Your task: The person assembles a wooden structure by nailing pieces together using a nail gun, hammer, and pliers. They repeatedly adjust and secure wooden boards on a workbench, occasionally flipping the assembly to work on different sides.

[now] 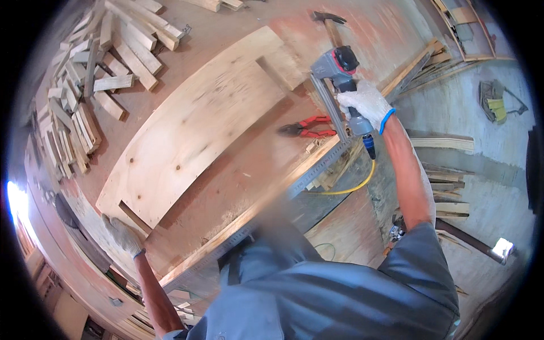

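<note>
My right hand (365, 105), in a white knitted glove with a blue cuff, is closed round the handle of a grey and black nail gun (334, 65). The nail gun is held up over the bench's near edge, and a yellow air hose (357, 184) runs from its blue fitting. On the left, my left hand (122, 235), also gloved, rests by the near left end of a large pale plywood panel (192, 130), fingers stretched out. Narrow dark strips cross the panel near both ends; whether they are slots or battens I cannot tell. Red-handled pincers (311, 127) lie below the panel's right part.
A hammer (331, 28) lies beyond the nail gun. Many short wood offcuts (107, 68) are heaped at the far left. A metal ruler strip (317, 170) runs along the bench's near edge. Timber lengths (442, 141) lie at the right, and a handsaw (71, 218) is at the left.
</note>
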`<control>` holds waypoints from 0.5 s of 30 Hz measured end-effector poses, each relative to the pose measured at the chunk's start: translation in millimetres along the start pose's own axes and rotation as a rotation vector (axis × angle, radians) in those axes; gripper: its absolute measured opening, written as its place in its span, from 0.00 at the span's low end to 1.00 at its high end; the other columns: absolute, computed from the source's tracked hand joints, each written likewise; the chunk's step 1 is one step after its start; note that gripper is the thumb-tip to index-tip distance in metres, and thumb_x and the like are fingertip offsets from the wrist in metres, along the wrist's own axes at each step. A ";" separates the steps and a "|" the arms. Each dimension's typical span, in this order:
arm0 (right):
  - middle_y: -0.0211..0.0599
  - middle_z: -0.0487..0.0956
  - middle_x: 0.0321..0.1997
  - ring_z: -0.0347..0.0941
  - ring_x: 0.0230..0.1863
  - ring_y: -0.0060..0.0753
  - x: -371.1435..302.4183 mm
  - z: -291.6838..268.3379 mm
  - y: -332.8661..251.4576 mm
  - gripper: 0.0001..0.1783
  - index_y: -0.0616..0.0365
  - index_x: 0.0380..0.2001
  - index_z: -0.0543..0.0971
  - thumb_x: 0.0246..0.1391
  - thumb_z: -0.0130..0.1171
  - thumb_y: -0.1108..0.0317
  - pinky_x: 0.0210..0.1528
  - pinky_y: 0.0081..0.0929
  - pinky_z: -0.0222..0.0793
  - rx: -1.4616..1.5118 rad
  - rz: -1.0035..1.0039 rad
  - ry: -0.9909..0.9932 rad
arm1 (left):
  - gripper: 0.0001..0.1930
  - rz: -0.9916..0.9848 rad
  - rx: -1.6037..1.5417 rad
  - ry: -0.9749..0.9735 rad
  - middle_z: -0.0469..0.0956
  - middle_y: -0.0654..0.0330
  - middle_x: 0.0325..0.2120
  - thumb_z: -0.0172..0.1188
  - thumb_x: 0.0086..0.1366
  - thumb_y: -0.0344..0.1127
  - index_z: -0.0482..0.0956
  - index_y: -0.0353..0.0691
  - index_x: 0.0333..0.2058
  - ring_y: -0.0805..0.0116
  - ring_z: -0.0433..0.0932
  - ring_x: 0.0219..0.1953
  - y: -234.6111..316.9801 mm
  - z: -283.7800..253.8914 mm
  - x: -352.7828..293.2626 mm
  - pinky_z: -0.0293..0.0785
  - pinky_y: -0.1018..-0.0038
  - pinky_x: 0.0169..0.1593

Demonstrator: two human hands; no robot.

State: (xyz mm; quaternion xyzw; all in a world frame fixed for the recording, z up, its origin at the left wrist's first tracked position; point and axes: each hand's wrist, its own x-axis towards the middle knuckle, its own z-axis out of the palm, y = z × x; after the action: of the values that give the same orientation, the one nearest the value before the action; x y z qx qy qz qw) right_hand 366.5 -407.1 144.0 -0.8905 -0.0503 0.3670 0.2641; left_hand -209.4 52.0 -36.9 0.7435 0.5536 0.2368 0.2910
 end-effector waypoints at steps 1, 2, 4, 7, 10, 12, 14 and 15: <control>0.31 0.78 0.23 0.75 0.22 0.25 -3.4 2.6 -5.0 0.09 0.58 0.34 0.77 0.55 0.65 0.66 0.25 0.28 0.73 0.045 -0.012 0.001 | 0.29 0.004 0.018 0.004 0.62 0.43 0.72 0.42 0.82 0.41 0.58 0.26 0.72 0.54 0.63 0.72 -0.9 -0.5 -1.1 0.56 0.64 0.74; 0.31 0.78 0.23 0.75 0.22 0.24 -3.9 5.2 -7.1 0.09 0.58 0.33 0.77 0.55 0.66 0.66 0.25 0.28 0.73 0.056 -0.036 -0.008 | 0.29 0.007 0.037 0.009 0.62 0.43 0.72 0.42 0.82 0.41 0.58 0.26 0.72 0.54 0.63 0.72 -1.5 -1.0 -1.8 0.56 0.64 0.74; 0.31 0.78 0.22 0.75 0.22 0.24 -4.2 10.4 -11.0 0.09 0.58 0.31 0.78 0.54 0.66 0.65 0.25 0.29 0.73 0.073 -0.083 -0.029 | 0.29 0.008 0.045 0.010 0.63 0.43 0.71 0.42 0.82 0.41 0.58 0.26 0.72 0.54 0.63 0.72 -2.6 -1.2 -0.6 0.57 0.64 0.74; 0.32 0.78 0.21 0.75 0.21 0.24 -6.5 13.3 -23.8 0.08 0.58 0.27 0.78 0.53 0.65 0.66 0.26 0.29 0.73 0.033 -0.100 -0.055 | 0.29 0.015 0.066 0.015 0.63 0.43 0.71 0.42 0.82 0.41 0.59 0.25 0.72 0.54 0.63 0.72 -3.1 -1.2 -0.4 0.57 0.64 0.74; 0.33 0.78 0.20 0.74 0.21 0.24 -2.4 18.5 -27.1 0.07 0.59 0.27 0.79 0.52 0.64 0.66 0.26 0.28 0.73 0.061 -0.109 -0.066 | 0.28 0.048 0.109 0.014 0.63 0.43 0.71 0.42 0.82 0.41 0.59 0.25 0.72 0.53 0.64 0.72 -3.7 -2.5 -1.2 0.58 0.64 0.74; 0.33 0.78 0.20 0.74 0.21 0.24 1.1 22.7 -30.0 0.07 0.59 0.27 0.79 0.51 0.64 0.66 0.26 0.28 0.73 0.075 -0.114 -0.071 | 0.28 0.052 0.111 0.017 0.63 0.43 0.71 0.42 0.82 0.41 0.59 0.26 0.72 0.53 0.64 0.72 -1.7 -0.9 -1.9 0.58 0.64 0.74; 0.32 0.78 0.20 0.74 0.21 0.24 3.5 26.7 -32.9 0.08 0.59 0.27 0.79 0.50 0.64 0.66 0.26 0.28 0.72 0.081 -0.119 -0.079 | 0.29 0.045 0.106 0.018 0.63 0.43 0.71 0.41 0.82 0.41 0.59 0.26 0.72 0.53 0.64 0.72 -2.8 -2.0 -2.9 0.57 0.63 0.74; 0.32 0.78 0.20 0.74 0.21 0.24 5.6 26.9 -35.2 0.09 0.59 0.27 0.79 0.50 0.64 0.65 0.26 0.28 0.72 0.040 -0.110 -0.068 | 0.29 0.041 0.104 0.019 0.63 0.43 0.72 0.41 0.82 0.42 0.59 0.27 0.72 0.54 0.63 0.72 -3.1 -2.4 -3.3 0.57 0.63 0.74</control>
State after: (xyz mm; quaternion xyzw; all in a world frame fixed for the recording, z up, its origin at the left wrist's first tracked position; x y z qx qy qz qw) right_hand 355.9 -363.7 142.4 -0.8680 -0.1007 0.3828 0.2999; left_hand -214.1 50.0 -37.4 0.7665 0.5524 0.2209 0.2419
